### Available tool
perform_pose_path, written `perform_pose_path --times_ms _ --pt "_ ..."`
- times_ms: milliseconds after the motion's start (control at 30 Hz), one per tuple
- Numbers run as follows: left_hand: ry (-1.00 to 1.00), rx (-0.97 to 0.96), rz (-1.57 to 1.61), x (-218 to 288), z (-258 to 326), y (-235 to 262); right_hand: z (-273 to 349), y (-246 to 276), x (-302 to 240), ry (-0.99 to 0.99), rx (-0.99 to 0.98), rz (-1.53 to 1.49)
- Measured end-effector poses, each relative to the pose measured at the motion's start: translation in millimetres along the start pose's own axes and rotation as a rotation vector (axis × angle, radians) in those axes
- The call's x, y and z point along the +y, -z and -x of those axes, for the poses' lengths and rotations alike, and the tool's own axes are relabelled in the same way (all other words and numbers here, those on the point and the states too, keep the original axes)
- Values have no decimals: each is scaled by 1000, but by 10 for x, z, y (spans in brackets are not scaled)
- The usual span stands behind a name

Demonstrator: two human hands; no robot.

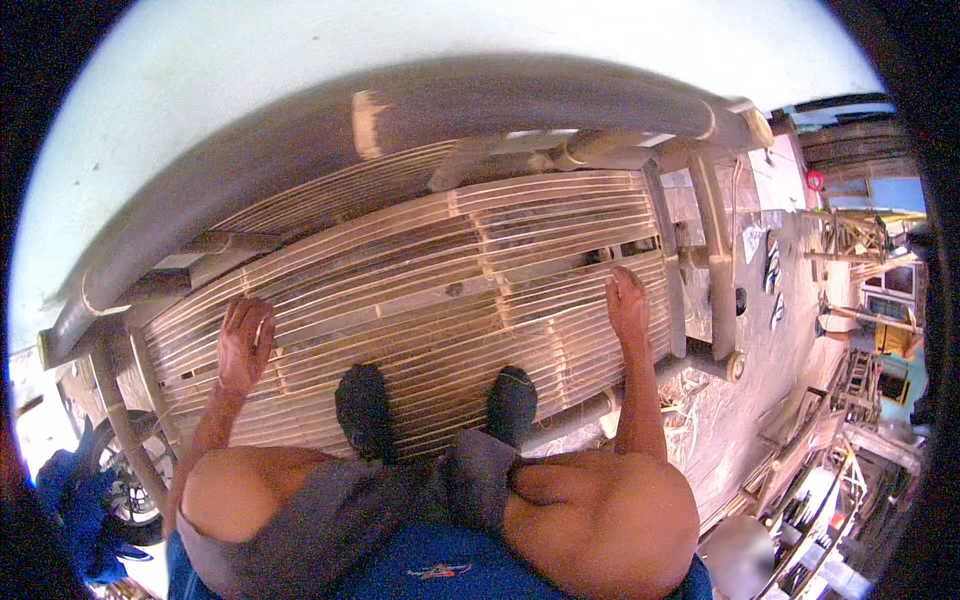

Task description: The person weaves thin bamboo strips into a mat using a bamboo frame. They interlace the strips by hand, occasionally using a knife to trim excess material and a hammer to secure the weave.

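Note:
A slatted bamboo bed frame (pixel 430 290) fills the middle of the head view, with a thick round bamboo rail (pixel 520 110) along its far side. My left hand (pixel 245 342) lies flat on the slats at the left, fingers spread. My right hand (pixel 627 305) rests flat on the slats at the right, close to a crosspiece (pixel 668 270). Neither hand holds anything. My knees in dark shorts (pixel 360 395) press on the slats between the arms.
A wheel (pixel 128 470) and blue cloth (pixel 70 500) sit at the lower left. Dirt ground (pixel 760 380) with bamboo scraps lies to the right, with stacked timber and frames (pixel 860 400) further right. A pale wall (pixel 300 70) stands behind the rail.

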State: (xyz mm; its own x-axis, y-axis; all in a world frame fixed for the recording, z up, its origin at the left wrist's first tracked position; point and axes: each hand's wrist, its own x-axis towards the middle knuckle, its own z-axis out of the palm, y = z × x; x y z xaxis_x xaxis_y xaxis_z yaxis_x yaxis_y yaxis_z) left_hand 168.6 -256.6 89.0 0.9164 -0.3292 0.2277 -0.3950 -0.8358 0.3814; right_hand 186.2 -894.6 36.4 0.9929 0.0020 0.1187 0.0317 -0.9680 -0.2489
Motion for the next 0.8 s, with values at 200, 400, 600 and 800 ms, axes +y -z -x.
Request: perform_pose_path --times_ms 200,400,600,800 --pt "-285 -517 72 738 -1277 212 -70 -72 452 -5 55 -70" --pt "-320 -994 -107 1444 -1696 -492 -211 -14 756 -37 75 -116" --pt "36 -749 -77 1891 -1266 -1526 -315 -71 1003 93 54 -25" --pt "114 -475 69 1868 -873 -1925 -412 -109 1133 190 25 37"
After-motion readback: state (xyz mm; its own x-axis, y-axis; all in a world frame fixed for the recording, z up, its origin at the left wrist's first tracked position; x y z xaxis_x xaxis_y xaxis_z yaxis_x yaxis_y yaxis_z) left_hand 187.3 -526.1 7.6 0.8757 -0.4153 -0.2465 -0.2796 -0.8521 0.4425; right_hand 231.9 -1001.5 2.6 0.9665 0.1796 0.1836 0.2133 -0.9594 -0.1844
